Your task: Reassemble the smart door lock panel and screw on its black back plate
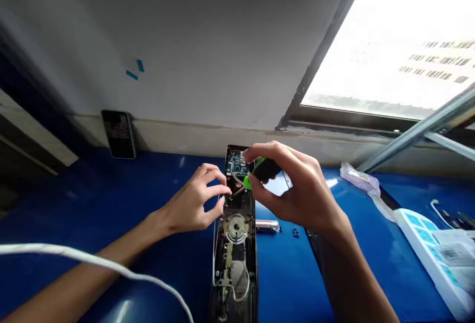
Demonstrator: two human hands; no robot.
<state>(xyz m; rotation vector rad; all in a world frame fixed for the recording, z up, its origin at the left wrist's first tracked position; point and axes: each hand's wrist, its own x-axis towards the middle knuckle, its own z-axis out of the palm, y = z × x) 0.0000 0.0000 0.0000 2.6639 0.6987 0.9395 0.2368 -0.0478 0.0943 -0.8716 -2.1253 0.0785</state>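
A long, narrow black device housing (253,263) lies open on the blue table, pointing away from me. Inside are a circuit board (237,164) at the far end, a round metal part (236,227) in the middle and thin wires. My right hand (300,184) grips a black and green screwdriver (265,170), its shaft slanting down-left into the housing below the board. At the housing's left edge is my left hand (204,197), fingers curved and apart; the thumb and fingertips are near the screwdriver tip, and nothing clear shows between them.
A phone (119,134) leans on the wall at the left. Several small screws (296,232) and a metal cylinder (267,225) lie right of the housing. A white power strip (426,253) is farther right. A white cable (107,262) crosses the lower left.
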